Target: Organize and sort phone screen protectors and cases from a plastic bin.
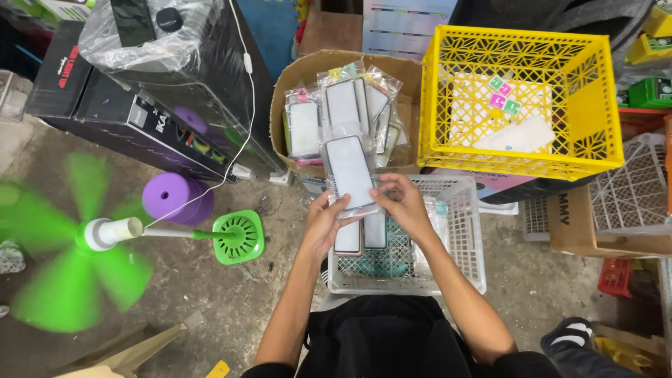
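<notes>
Both hands hold a phone case in a clear plastic sleeve (350,171) upright over a white plastic basket (469,262). My left hand (327,222) grips its lower left edge. My right hand (400,201) pinches its lower right edge. Two more sleeved cases (362,236) lie in the basket just under the hands. Behind them a cardboard box (288,84) holds several sleeved cases standing on end.
A yellow plastic crate (598,105) with a few small items sits at the upper right. A spinning green fan (105,234) with a green base stands on the concrete floor at left, beside a purple cylinder (171,196) and black boxes (119,112). More crates and a cardboard box (581,227) stand at right.
</notes>
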